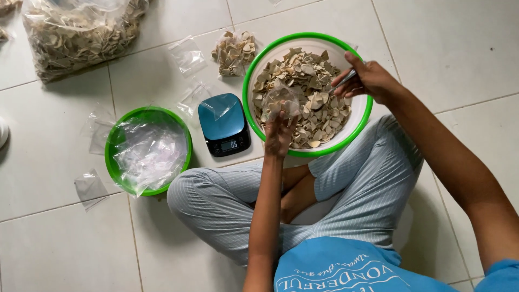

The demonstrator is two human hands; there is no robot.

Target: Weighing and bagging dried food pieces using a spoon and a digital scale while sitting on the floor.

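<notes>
- Left hand: closed on a small clear plastic bag, held open over the near side of the big bowl; bag looks barely filled.
- Right hand: pinching a thin metal utensil above the bowl's right rim.
- Big bowl: round, white inside, green rim, still heaped with pale, flat, brittle dried chips.
- Digital scale: blue top, left of the bowl, nothing weighed on it.
- One filled bag: behind-left of the bowl.
- Smaller green bowl: further left, holding crumpled empty bags.
- Bulk sack: far left-behind, full.
</notes>
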